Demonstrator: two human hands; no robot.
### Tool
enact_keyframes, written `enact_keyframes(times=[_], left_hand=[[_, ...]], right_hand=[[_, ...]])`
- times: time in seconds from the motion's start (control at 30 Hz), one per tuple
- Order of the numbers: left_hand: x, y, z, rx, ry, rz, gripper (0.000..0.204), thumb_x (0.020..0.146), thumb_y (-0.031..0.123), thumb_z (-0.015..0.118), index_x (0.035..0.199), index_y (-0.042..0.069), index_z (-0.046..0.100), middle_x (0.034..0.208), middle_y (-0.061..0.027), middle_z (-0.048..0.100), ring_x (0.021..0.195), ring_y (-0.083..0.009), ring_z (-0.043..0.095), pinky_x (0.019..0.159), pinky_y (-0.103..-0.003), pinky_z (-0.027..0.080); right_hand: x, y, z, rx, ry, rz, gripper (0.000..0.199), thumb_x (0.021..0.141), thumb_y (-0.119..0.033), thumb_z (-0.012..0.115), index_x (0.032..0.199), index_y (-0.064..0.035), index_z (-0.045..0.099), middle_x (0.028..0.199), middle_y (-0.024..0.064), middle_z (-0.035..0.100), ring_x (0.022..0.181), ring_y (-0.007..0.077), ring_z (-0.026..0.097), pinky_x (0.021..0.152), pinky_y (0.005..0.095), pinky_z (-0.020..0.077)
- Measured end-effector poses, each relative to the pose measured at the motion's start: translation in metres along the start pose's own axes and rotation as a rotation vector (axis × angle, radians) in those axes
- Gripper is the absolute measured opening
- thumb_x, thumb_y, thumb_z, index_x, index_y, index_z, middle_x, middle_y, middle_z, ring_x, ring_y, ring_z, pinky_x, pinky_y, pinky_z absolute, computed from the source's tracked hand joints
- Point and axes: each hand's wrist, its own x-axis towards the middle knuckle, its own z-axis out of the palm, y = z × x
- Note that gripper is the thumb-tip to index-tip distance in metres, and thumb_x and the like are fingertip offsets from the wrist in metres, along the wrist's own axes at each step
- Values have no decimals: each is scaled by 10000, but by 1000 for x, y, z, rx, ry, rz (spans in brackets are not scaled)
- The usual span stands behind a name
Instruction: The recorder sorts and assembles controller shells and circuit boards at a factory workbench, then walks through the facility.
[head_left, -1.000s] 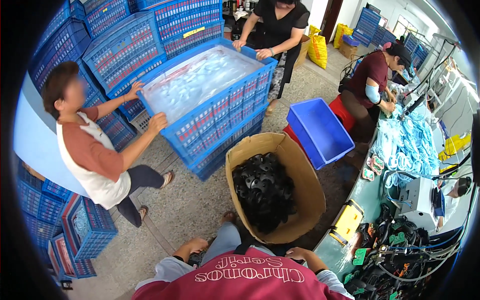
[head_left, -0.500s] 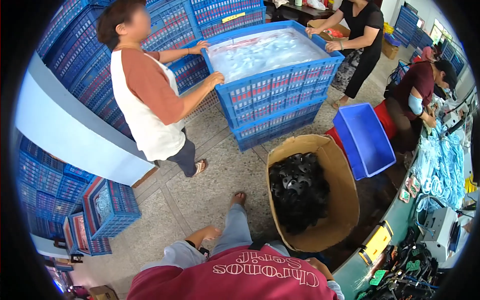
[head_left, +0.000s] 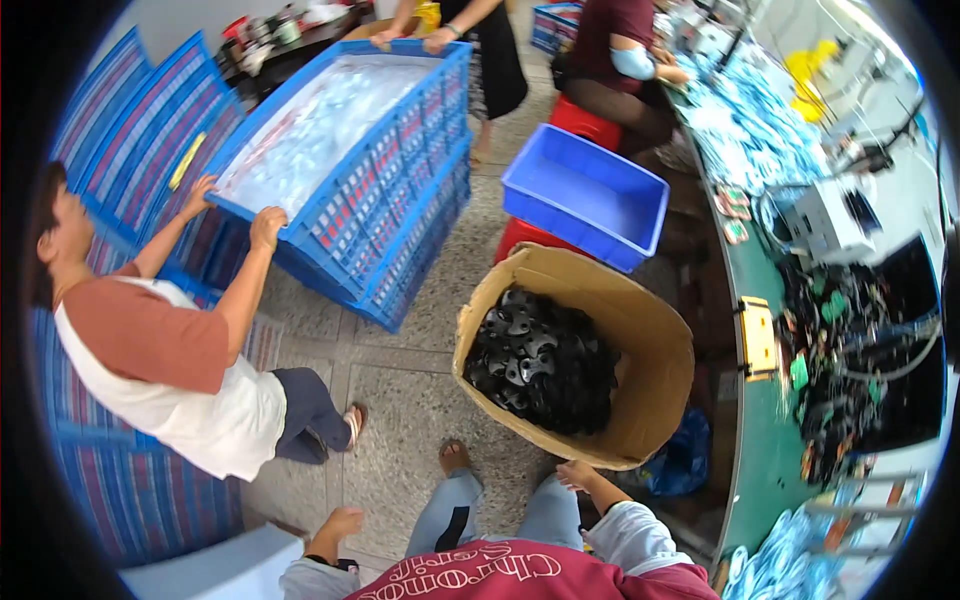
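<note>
My right hand lies against the near rim of a tall cardboard box that holds a heap of black moulded parts. Whether its fingers grip the rim does not show. My left hand hangs by my left knee with its fingers curled and nothing in it. I wear a red top and jeans, and one foot rests on the floor just before the box.
Two co-workers hold a big blue crate of clear plastic bags on a stack, one at its left, one at the far end. An empty blue bin sits on a red stool. Blue crates line the left. A cluttered workbench runs along the right.
My view has swung left and down. The co-worker at the left now leans in with both hands on the crate's near corner. My hands have barely moved.
</note>
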Motion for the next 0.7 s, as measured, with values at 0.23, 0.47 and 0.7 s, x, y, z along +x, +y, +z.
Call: enact_keyframes(times=[0.23, 0.47, 0.7], left_hand=[[72, -13, -78, 122, -111, -65, 201, 797, 120, 564, 978, 47, 613, 798, -60, 619, 630, -163, 573, 542, -292, 474], [78, 27, -18, 374, -149, 350, 296, 786, 169, 587, 1048, 31, 585, 858, -85, 620, 770, -166, 578, 662, -286, 464], [150, 85, -31, 648, -262, 379, 195, 809, 165, 573, 939, 26, 616, 769, -63, 617, 654, -148, 586, 567, -282, 471]], right_hand=[[45, 9, 122, 666, 87, 32, 556, 836, -491, 488, 1132, -21, 497, 1096, 143, 562, 983, 276, 558, 783, 406, 485], [82, -3, 191, 1394, 145, -32, 640, 851, -475, 455, 1317, -103, 224, 1256, 224, 403, 1033, 337, 502, 774, 451, 485], [137, 20, 208, 1605, 430, -87, 437, 886, -386, 416, 1177, -60, 425, 1112, 181, 535, 923, 313, 572, 724, 444, 502]])
